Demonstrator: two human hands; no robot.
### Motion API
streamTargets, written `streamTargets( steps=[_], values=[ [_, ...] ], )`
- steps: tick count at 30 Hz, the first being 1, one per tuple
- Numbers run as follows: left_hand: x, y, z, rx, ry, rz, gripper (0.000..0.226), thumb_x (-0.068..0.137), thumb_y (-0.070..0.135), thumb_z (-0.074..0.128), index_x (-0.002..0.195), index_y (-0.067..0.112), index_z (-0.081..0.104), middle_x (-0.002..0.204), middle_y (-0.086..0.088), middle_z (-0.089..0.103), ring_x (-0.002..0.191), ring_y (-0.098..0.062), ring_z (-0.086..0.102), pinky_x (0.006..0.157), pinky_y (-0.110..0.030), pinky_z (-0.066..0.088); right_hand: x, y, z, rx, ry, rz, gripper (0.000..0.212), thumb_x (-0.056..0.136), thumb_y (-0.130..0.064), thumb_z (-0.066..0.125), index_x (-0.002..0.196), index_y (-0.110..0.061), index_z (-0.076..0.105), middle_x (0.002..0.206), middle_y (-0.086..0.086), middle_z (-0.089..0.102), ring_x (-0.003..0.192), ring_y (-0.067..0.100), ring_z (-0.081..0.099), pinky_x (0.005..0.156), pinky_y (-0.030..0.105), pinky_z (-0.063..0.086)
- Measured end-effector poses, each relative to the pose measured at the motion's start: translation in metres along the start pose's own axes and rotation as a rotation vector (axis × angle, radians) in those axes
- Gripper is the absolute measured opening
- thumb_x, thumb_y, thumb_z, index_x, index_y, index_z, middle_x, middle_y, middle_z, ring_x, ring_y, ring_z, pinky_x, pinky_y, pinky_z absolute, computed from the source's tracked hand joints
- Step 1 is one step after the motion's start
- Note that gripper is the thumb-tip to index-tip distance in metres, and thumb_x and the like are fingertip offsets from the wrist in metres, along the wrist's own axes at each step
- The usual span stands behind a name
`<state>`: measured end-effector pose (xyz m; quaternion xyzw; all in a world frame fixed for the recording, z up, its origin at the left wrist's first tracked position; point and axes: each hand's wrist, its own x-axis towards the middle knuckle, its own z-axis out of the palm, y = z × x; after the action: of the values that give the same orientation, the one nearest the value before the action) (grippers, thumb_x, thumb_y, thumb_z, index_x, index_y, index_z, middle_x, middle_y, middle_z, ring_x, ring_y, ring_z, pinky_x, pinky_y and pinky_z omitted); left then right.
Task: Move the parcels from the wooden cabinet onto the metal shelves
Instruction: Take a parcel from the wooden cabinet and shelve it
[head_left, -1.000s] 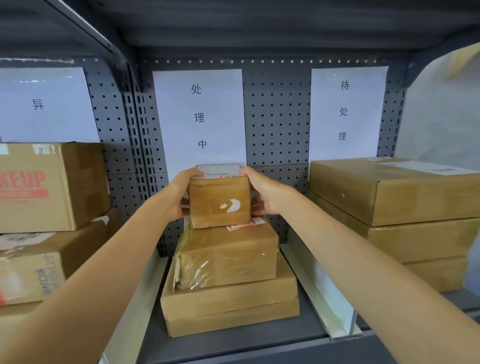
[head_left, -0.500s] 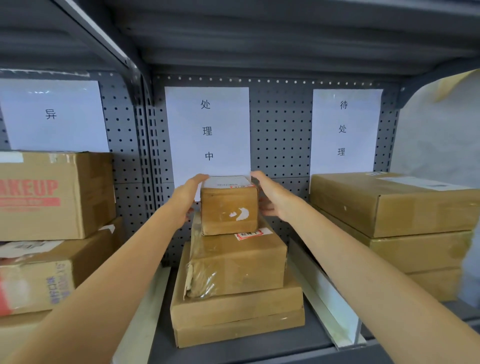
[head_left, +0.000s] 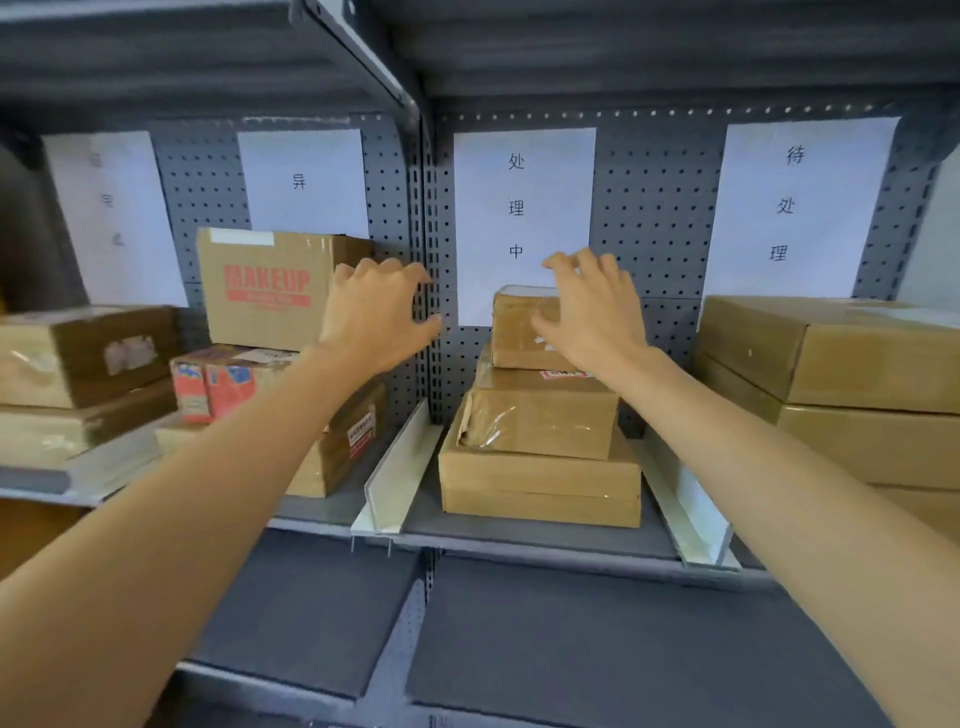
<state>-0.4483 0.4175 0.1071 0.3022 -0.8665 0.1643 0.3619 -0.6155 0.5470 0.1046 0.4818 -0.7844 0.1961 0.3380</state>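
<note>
Reading MAKEUP on box (head_left: 270, 288), 处理中 sign (head_left: 522, 218)

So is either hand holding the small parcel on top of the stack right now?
No, the left hand and the right hand are both off the small parcel, fingers spread and gripping nothing.

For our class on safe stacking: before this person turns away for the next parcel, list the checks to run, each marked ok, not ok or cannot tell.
1. Left hand off the stack: ok, holds nothing.
2. Right hand clear of the small top box: cannot tell, it overlaps the box.
3. Top box level: ok.
4. Stack inside the white dividers: ok.
5. Taped box below fully supported: ok.
</note>
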Motion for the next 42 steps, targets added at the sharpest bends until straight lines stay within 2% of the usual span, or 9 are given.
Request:
streamTargets(
  steps=[5, 8, 14, 20, 24, 29, 32, 36, 42],
  values=[
    [-0.059, -0.025, -0.032, 0.110, -0.078, -0.059, 0.048, 0.089, 0.043, 0.053, 0.130, 0.017, 0.053, 0.123, -0.011, 0.060, 0.114, -0.033, 0.052, 0.096, -0.042, 0.038, -0.030, -0.036, -0.008, 0.101, -0.058, -0.046, 0.045, 0.091, -0.029, 0.056, 0.131, -0.011, 0.046, 0.126, 0.013, 0.051, 0.115, 0.032, 0.045, 0.093, 0.039, 0.038],
    [-0.092, -0.055, -0.051, 0.180, -0.107, -0.118, 0.047, 0.089, 0.043, 0.052, 0.129, 0.018, 0.055, 0.123, -0.009, 0.061, 0.114, -0.031, 0.053, 0.098, -0.043, 0.037, -0.037, -0.069, -0.010, 0.159, -0.108, -0.081, 0.048, 0.092, -0.030, 0.056, 0.134, -0.011, 0.044, 0.128, 0.014, 0.050, 0.119, 0.033, 0.043, 0.092, 0.040, 0.039],
    [-0.151, -0.130, -0.094, 0.209, -0.108, -0.269, 0.042, 0.088, 0.041, 0.055, 0.122, 0.016, 0.060, 0.112, -0.009, 0.064, 0.105, -0.031, 0.057, 0.089, -0.041, 0.043, -0.036, -0.170, -0.012, 0.235, -0.103, -0.205, 0.050, 0.092, -0.034, 0.057, 0.135, -0.013, 0.044, 0.129, 0.014, 0.050, 0.119, 0.032, 0.043, 0.095, 0.042, 0.038],
    [-0.214, -0.238, -0.138, 0.266, -0.119, -0.400, 0.047, 0.090, 0.047, 0.052, 0.128, 0.020, 0.055, 0.126, -0.004, 0.060, 0.117, -0.027, 0.053, 0.098, -0.042, 0.040, -0.031, -0.311, -0.005, 0.332, -0.127, -0.341, 0.045, 0.092, -0.032, 0.057, 0.132, -0.012, 0.047, 0.131, 0.011, 0.050, 0.121, 0.030, 0.043, 0.097, 0.040, 0.035],
    [-0.271, -0.330, -0.169, 0.318, -0.137, -0.496, 0.046, 0.090, 0.047, 0.053, 0.128, 0.021, 0.056, 0.128, -0.003, 0.059, 0.122, -0.026, 0.050, 0.101, -0.043, 0.038, -0.036, -0.424, 0.003, 0.374, -0.140, -0.400, 0.044, 0.092, -0.034, 0.057, 0.129, -0.012, 0.049, 0.127, 0.013, 0.052, 0.117, 0.031, 0.046, 0.093, 0.040, 0.039],
    [-0.329, -0.444, -0.213, 0.348, -0.191, -0.605, 0.047, 0.090, 0.047, 0.053, 0.129, 0.020, 0.055, 0.131, -0.004, 0.057, 0.126, -0.027, 0.047, 0.106, -0.045, 0.033, -0.052, -0.566, 0.005, 0.457, -0.150, -0.456, 0.045, 0.095, -0.036, 0.053, 0.133, -0.014, 0.047, 0.132, 0.009, 0.050, 0.122, 0.028, 0.044, 0.101, 0.039, 0.035],
    [-0.357, -0.502, -0.230, 0.358, -0.171, -0.632, 0.049, 0.089, 0.049, 0.054, 0.127, 0.019, 0.056, 0.130, -0.004, 0.058, 0.124, -0.029, 0.049, 0.104, -0.046, 0.034, -0.057, -0.640, 0.011, 0.509, -0.150, -0.487, 0.043, 0.094, -0.037, 0.054, 0.131, -0.014, 0.049, 0.128, 0.008, 0.053, 0.119, 0.027, 0.047, 0.099, 0.038, 0.037],
    [-0.387, -0.574, -0.233, 0.375, -0.171, -0.665, 0.048, 0.089, 0.050, 0.055, 0.125, 0.018, 0.058, 0.126, -0.005, 0.061, 0.121, -0.029, 0.051, 0.100, -0.045, 0.039, -0.054, -0.729, 0.026, 0.525, -0.172, -0.539, 0.042, 0.094, -0.036, 0.053, 0.130, -0.013, 0.049, 0.127, 0.009, 0.052, 0.116, 0.028, 0.046, 0.093, 0.037, 0.039],
    [-0.415, -0.681, -0.208, 0.366, -0.230, -0.698, 0.048, 0.087, 0.049, 0.059, 0.127, 0.022, 0.056, 0.128, -0.002, 0.059, 0.121, -0.025, 0.052, 0.100, -0.045, 0.040, -0.040, -0.829, 0.073, 0.535, -0.206, -0.572, 0.045, 0.095, -0.037, 0.051, 0.133, -0.014, 0.047, 0.129, 0.009, 0.051, 0.118, 0.027, 0.045, 0.094, 0.036, 0.038]
  ],
)
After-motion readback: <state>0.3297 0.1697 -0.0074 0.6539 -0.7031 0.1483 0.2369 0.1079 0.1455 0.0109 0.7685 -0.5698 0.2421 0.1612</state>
